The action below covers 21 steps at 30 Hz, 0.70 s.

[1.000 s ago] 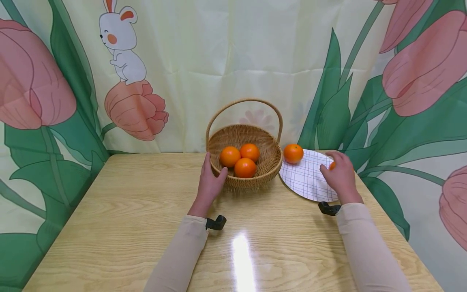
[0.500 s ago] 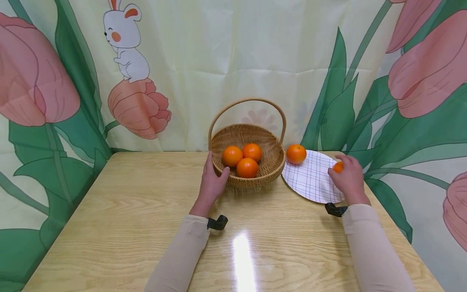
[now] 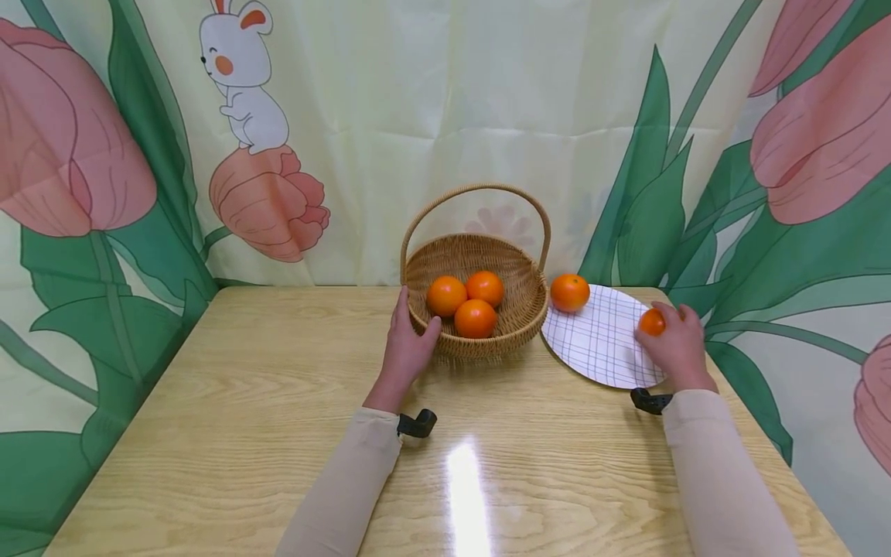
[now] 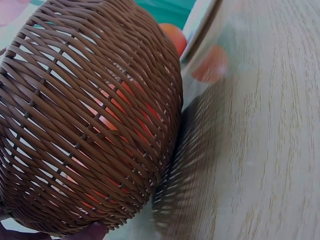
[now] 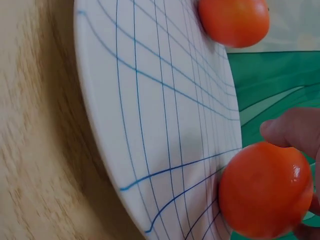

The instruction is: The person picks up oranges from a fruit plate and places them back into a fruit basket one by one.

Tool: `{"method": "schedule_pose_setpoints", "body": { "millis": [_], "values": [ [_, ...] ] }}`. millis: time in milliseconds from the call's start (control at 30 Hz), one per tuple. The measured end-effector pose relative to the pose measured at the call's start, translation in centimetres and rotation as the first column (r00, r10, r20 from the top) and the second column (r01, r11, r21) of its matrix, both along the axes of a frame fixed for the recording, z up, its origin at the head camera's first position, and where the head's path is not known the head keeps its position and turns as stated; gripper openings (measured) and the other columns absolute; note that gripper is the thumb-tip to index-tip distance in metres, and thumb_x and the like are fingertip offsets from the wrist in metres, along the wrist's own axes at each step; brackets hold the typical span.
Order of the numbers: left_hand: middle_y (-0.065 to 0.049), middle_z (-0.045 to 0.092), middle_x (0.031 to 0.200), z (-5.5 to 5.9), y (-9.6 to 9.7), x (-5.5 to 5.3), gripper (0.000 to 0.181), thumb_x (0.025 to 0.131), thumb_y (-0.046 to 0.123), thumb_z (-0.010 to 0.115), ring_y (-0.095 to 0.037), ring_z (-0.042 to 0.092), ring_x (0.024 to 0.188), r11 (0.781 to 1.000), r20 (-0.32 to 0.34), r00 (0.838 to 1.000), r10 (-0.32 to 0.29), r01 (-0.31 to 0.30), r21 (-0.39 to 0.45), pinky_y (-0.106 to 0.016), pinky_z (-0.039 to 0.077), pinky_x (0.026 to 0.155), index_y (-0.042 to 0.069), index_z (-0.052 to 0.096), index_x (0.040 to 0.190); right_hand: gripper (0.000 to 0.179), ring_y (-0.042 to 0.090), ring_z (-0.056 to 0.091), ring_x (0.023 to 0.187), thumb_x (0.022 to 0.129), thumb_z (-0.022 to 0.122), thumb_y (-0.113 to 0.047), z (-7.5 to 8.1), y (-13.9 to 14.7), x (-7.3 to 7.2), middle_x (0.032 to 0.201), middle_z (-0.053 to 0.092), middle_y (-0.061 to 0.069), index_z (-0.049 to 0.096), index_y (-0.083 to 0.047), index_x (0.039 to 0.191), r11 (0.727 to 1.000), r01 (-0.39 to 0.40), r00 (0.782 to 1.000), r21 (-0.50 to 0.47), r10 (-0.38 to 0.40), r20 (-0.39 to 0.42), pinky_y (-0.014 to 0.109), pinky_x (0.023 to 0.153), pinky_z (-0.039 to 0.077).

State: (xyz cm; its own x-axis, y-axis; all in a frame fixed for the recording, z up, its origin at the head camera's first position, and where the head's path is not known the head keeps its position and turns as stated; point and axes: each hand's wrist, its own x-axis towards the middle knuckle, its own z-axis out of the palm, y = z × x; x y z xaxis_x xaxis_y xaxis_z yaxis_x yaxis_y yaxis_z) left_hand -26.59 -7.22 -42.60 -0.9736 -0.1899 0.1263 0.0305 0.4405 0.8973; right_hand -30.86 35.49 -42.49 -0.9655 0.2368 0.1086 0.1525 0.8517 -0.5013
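My left hand (image 3: 409,344) holds the near left rim of a brown wicker basket (image 3: 511,325), thumb over the rim and fingers along the outside. Three oranges (image 3: 476,319) lie together inside it; in the left wrist view they show through the weave of the basket (image 4: 90,110). On the right, my right hand (image 3: 678,348) curls around an orange (image 3: 652,322) at the right side of a white plate (image 3: 599,340) with blue checks. Seen from the right wrist, a fingertip lies at the upper edge of this orange (image 5: 265,190), with other fingers behind it.
Another orange (image 3: 570,292) sits at the plate's far left edge, beside the basket. The basket's tall arched handle (image 3: 487,187) stands upright. A wooden table (image 3: 278,387) reaches back to a curtain (image 3: 390,116) printed with tulips and a rabbit.
My right hand has shifted slightly right and its thumb has come in closer to the orange, which shows more now. The left hand stays at the basket. The head view has shifted a little.
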Motion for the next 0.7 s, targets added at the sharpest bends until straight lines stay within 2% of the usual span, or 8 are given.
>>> {"method": "schedule_pose_setpoints", "body": {
  "millis": [167, 467, 700],
  "values": [
    [-0.004, 0.016, 0.152, 0.02, 0.05, -0.07, 0.079, 0.083, 0.046, 0.052, -0.029, 0.027, 0.135, 1.000, -0.028, 1.000, 0.005, -0.005, -0.008, -0.050, 0.031, 0.105, 0.035, 0.004, 0.145, 0.066, 0.052, 0.012, 0.127, 0.085, 0.055, -0.032, -0.33, 0.65, -0.24, 0.147, 0.003, 0.028, 0.029, -0.011, 0.142, 0.999, -0.010, 1.000, 0.034, 0.010, 0.008, 0.068, 0.089, 0.034],
    [-0.004, 0.017, 0.151, -0.08, 0.03, -0.23, 0.079, 0.084, 0.044, 0.053, -0.028, 0.027, 0.135, 1.000, -0.029, 1.000, 0.006, -0.006, -0.009, -0.048, 0.032, 0.105, 0.036, 0.004, 0.145, 0.064, 0.055, 0.024, 0.116, 0.087, 0.056, -0.024, -0.77, 0.92, -0.51, 0.146, 0.002, 0.031, 0.027, -0.012, 0.143, 1.000, -0.007, 1.000, -0.009, 0.007, 0.027, 0.065, 0.092, 0.033],
    [-0.004, 0.017, 0.151, -0.11, 0.02, -0.26, 0.079, 0.083, 0.046, 0.052, -0.028, 0.027, 0.136, 1.000, -0.012, 1.000, 0.010, -0.011, -0.014, -0.048, 0.030, 0.105, 0.036, 0.003, 0.145, 0.064, 0.055, 0.026, 0.114, 0.087, 0.058, -0.022, -1.03, 0.91, -0.44, 0.146, 0.001, 0.030, 0.027, -0.013, 0.143, 1.000, -0.007, 0.999, -0.029, 0.008, 0.035, 0.065, 0.093, 0.033]
  ]
}}
